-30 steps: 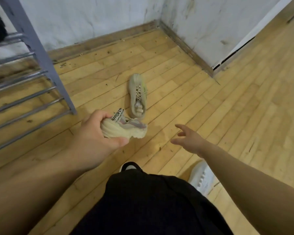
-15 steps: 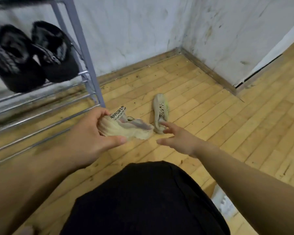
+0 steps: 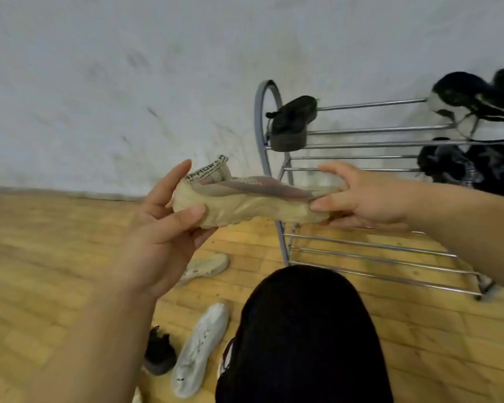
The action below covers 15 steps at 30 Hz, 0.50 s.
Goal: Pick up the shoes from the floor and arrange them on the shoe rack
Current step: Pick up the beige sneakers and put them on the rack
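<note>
A beige sneaker (image 3: 253,199) with a lettered heel tab is held level in the air in front of the metal shoe rack (image 3: 370,130). My left hand (image 3: 163,228) grips its heel end and my right hand (image 3: 364,196) pinches its toe end. On the floor below lie a beige shoe (image 3: 207,267), a white sneaker (image 3: 200,350) and a dark shoe (image 3: 159,351). On the rack's upper bars sit a dark sandal (image 3: 291,123) at the left end and black shoes (image 3: 474,97) at the right.
More dark shoes (image 3: 472,167) fill the rack's middle tier at the right. The lowest bars (image 3: 376,257) carry nothing. My dark-clothed knee (image 3: 300,338) is in the foreground. A scuffed white wall (image 3: 128,97) stands behind, above a wooden floor (image 3: 56,257).
The view has swung from the room's corner to the rack's left end. My right hand, free before, now holds the beige sneaker's toe, and the sneaker has been raised.
</note>
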Tool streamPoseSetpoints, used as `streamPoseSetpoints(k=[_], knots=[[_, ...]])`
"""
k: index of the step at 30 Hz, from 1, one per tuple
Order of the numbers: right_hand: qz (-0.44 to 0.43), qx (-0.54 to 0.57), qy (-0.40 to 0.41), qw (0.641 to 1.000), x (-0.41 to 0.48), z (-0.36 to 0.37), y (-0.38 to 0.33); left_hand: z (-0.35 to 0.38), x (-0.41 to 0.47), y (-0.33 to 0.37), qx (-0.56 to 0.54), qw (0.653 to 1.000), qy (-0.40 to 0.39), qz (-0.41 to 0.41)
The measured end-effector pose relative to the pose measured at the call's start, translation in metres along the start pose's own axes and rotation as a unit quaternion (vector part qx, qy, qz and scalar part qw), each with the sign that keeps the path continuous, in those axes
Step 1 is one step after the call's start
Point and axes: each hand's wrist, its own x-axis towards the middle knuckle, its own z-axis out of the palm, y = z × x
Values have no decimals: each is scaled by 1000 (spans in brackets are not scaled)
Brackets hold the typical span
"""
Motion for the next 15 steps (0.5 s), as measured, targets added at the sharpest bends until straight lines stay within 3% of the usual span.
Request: streamPoseSetpoints(k=[4, 9, 12, 15], knots=[[26, -29, -62, 997, 63, 127, -25, -105, -55, -8, -56, 986, 157, -3], [47, -137, -126, 981, 110, 262, -30, -204, -116, -35, -121, 940, 314, -59], [28, -220, -139, 965, 122, 311, -3, -239, -141, -68, -150, 913, 365, -98], [76, -210, -138, 965, 133, 331, 43, -253, -153, -102, -166, 898, 383, -143]])
